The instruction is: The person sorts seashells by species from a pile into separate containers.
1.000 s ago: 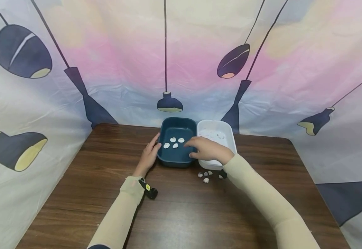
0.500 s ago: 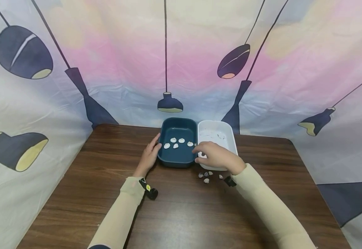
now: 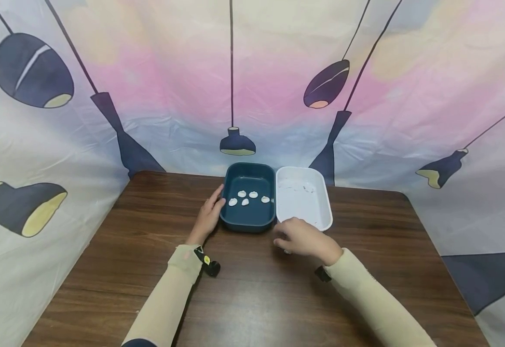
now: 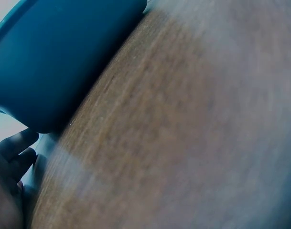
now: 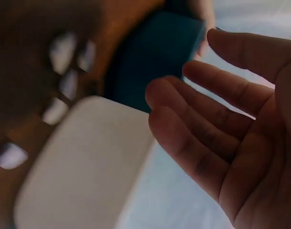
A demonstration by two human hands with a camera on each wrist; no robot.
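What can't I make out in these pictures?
Head: loose shells on the table, mostly hidden by the right hand.
Head: dark marks in the white tray, too small to identify.
Right wrist: the loose shells' details, blurred.
Left wrist: inside of the teal tray, hidden by its wall.
Left wrist: much of the left hand, cut off by the left edge.

A staged corner: lamp-printed cloth backdrop (image 3: 278,91) behind a wooden table (image 3: 252,303)
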